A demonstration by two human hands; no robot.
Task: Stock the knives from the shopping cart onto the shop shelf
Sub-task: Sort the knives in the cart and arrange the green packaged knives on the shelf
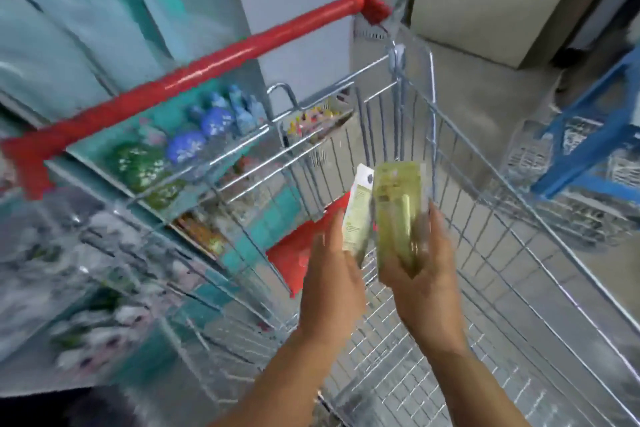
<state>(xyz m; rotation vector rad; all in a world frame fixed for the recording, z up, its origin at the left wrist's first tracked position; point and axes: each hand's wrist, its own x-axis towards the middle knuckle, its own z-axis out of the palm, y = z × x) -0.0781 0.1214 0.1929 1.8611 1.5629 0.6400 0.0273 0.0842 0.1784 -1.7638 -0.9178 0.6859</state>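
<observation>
- The cart handle (207,62) is bright red.
- The cart basket (485,218) is a silver wire grid.
- The two knife packs (398,211) are pale green; the left one has a white back.
- The shelf (114,166) is turquoise, with blue and green speckled packets (194,146).

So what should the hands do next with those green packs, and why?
Probably swing both packs to the left, toward the shelf. The left hand holds a whitish-green pack and the right hand holds a green pack, both lifted above the cart, so they look ready for shelving. The blur hides what's inside them.
</observation>
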